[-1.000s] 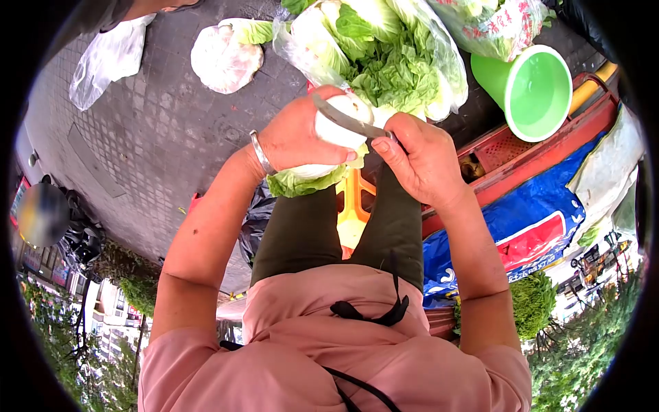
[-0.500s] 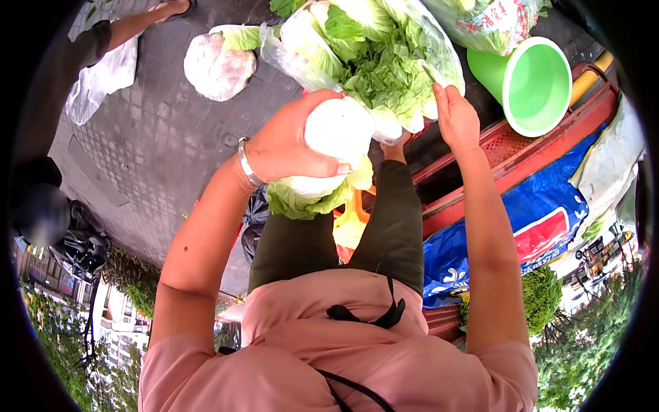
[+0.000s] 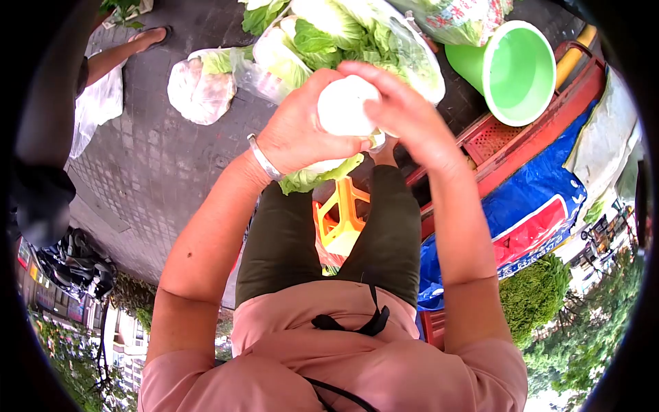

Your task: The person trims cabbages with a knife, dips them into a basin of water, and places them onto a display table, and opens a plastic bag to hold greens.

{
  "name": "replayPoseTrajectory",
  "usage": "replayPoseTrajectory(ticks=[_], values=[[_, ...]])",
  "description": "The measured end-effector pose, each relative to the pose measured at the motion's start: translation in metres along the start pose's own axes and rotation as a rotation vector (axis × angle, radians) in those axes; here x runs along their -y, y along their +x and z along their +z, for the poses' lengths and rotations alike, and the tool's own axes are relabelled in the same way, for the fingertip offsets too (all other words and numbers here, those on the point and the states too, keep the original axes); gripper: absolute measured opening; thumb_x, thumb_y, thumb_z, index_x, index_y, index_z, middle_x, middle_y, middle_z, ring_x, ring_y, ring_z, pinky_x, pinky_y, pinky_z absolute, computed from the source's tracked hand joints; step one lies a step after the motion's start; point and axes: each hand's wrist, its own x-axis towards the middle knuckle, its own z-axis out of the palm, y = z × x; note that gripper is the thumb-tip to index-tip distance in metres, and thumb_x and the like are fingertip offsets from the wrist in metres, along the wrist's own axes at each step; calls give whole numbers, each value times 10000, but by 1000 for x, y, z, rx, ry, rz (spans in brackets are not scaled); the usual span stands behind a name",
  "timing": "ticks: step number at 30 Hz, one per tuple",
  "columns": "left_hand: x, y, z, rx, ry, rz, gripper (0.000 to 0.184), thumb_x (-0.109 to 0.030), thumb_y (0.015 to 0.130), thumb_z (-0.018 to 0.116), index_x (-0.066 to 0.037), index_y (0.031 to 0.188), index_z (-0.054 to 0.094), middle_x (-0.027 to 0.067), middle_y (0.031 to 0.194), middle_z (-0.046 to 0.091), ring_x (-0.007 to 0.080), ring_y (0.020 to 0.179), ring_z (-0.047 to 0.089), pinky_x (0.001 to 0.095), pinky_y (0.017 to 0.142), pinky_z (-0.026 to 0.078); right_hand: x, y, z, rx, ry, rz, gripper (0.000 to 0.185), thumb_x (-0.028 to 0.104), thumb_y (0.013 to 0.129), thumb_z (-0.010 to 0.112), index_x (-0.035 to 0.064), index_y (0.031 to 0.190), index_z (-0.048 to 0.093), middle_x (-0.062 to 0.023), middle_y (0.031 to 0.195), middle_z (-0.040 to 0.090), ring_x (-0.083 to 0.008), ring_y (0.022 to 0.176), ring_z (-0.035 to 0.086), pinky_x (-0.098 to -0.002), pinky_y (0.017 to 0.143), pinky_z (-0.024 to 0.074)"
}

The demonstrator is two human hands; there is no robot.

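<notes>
My left hand (image 3: 295, 130), with a silver bracelet at the wrist, grips a Chinese cabbage (image 3: 345, 106) whose round white base faces up. Its pale green leaves (image 3: 319, 177) hang below the hand. Over the base reaches my right hand (image 3: 415, 123), its fingers stretched along the far side and the thumb close to the white surface. Motion smears these fingers, and whether a knife is still in them is hidden. Just beyond my hands stands a plastic-lined container (image 3: 432, 72) full of Chinese cabbages (image 3: 326, 24) and loose leaves.
A green bucket (image 3: 487, 75) stands at upper right beside a red metal frame (image 3: 508, 154) and a blue tarp (image 3: 528, 199). A bagged cabbage (image 3: 199, 89) lies on the paving. Between my legs is a yellow stool (image 3: 343, 223). Another person's foot (image 3: 147, 40) shows at upper left.
My right hand has swung left from the container, where it held a thin knife-like tool, onto the cabbage base. My left hand still grips the cabbage. The whole view has shifted slightly.
</notes>
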Motion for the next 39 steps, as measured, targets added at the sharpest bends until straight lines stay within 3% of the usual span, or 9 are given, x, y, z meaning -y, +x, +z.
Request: replayPoseTrajectory(ticks=[5,7,10,14,17,20,27,35,39], values=[[0,20,31,111,83,48,666,-164,636,832,-31,1184,478,60,1066,605,140,1012,569,306,876,478,-13,-8,-48,-250,268,363,447,350,923,560,39,1244,548,-114,1127,604,-177,1037,571,-292,880,467],[-10,39,54,61,83,-4,664,-262,651,827,0,1158,488,87,1033,607,158,980,584,314,844,490,-38,-23,-74,-349,452,151,555,362,939,529,44,1378,409,-149,1265,528,-217,1143,517,-325,949,420],[-26,86,106,-59,-1,-90,722,-444,648,806,61,1077,521,151,993,620,205,923,625,325,797,509,-43,-63,-110,-81,509,-12,780,306,854,675,18,1451,265,-118,1347,461,-206,1256,428,-324,1022,353],[-38,141,184,-34,-13,-161,901,-518,764,693,113,1329,388,286,1259,483,297,1125,533,356,957,429,-29,-75,-198,-352,420,202,599,120,772,736,-15,1291,469,-97,1202,585,-207,1090,569,-324,953,448],[-32,158,213,-173,34,-104,860,-497,806,660,76,1374,363,263,1338,428,317,1213,458,364,1022,369,-41,-77,-312,-370,548,268,455,212,841,671,-25,1207,541,-114,1097,647,-206,975,636,-331,873,514],[13,149,213,-296,-85,-280,507,-314,839,694,-45,1243,546,119,1202,579,225,1139,508,329,900,442,-33,-54,-417,-410,356,348,529,284,828,708,-26,1209,512,-122,1063,646,-231,961,646,-370,831,545],[74,108,192,-452,216,-472,348,-196,869,658,-40,1170,580,122,1158,592,220,1000,601,320,799,499,-89,60,-538,-330,-498,637,803,388,675,806,-9,1283,465,-145,1175,600,-239,1036,612,-384,899,503],[73,127,205,-412,400,-360,270,-121,906,614,-24,1156,584,69,1063,630,122,943,610,267,798,489,-173,90,-467,-398,-1439,756,772,478,733,716,139,1367,434,-113,1324,531,-289,1227,508,-425,993,426],[37,168,210,-371,576,-147,229,-108,870,636,-46,1089,617,90,966,625,164,888,622,283,766,486,-129,73,-481,-653,-865,286,726,358,718,786,24,1274,460,-121,1174,605,-289,1049,600,-364,912,480]])
